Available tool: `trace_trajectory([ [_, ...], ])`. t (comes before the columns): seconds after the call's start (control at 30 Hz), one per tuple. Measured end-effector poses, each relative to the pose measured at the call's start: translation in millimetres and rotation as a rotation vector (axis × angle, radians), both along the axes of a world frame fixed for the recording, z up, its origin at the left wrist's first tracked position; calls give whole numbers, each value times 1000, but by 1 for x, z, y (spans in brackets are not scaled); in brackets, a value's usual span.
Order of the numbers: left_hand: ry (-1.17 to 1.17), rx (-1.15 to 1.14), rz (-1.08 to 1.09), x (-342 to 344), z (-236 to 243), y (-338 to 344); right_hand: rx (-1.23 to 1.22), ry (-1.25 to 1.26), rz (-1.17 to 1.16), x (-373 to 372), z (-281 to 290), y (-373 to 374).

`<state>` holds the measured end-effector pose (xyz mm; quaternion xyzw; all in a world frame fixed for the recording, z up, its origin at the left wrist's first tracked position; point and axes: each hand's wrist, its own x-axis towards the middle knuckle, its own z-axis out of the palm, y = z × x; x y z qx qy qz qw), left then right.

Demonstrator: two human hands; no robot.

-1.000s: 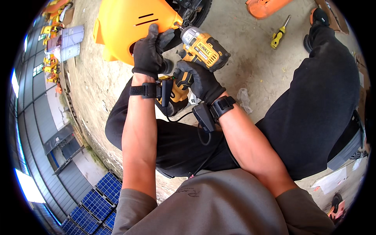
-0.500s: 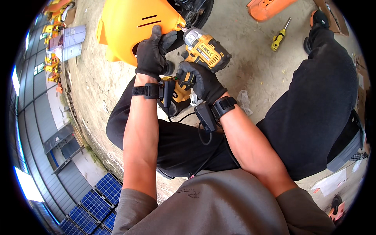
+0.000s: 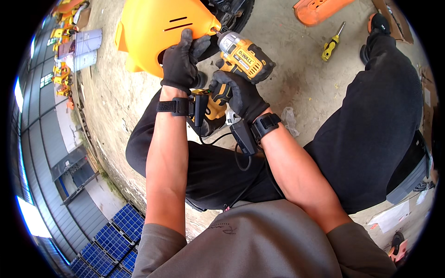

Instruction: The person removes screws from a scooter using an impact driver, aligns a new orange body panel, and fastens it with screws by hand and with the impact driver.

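My gloved left hand grips the yellow plastic panel beside its oval opening, its fingertips below two slots. My gloved right hand is wrapped round the grip of a yellow-and-black cordless driver. The driver's bit meets a small tab at the panel's right corner; whether a screw is there is too small to tell. Part of the driver's base shows behind my wrists. Black devices with straps and cables sit on both wrists. A black tire is partly hidden behind the panel.
On the concrete floor lie a yellow screwdriver, an orange plastic part, cardboard and a crumpled plastic bag. My bent legs surround the work. Blue pallets, pale barrels and yellow machines line the left side.
The whole view has shifted very slightly. Both hands keep their grips, and the driver stays at the panel's corner with hardly any visible movement.
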<state>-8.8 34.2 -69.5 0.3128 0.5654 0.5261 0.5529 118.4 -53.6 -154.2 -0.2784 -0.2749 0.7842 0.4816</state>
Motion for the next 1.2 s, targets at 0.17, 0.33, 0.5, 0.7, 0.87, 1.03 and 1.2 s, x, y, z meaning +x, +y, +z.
trace_trajectory([
  [0.17, -3, 12, 7, -6, -3, -1, 44, -34, 22, 1, 2, 1],
  [0.33, 8, 15, -6, -5, -5, 2, -23, 18, 13, 1, 4, 2],
  [0.5, 6, 56, 18, -2, -5, 2, -9, -1, 24, 3, 5, 3],
  [0.7, 3, 29, 13, -2, -4, 0, -62, 45, -6, 1, 6, 4],
  [0.87, 58, 44, 22, 0, -4, 0, -22, -12, -27, 1, 8, 4],
  [1.03, 48, 34, 26, -4, -5, 2, -30, 13, -17, 0, 4, 6],
  [1.2, 44, 31, 34, -2, -3, 1, -327, 163, -61, 0, 11, 6],
])
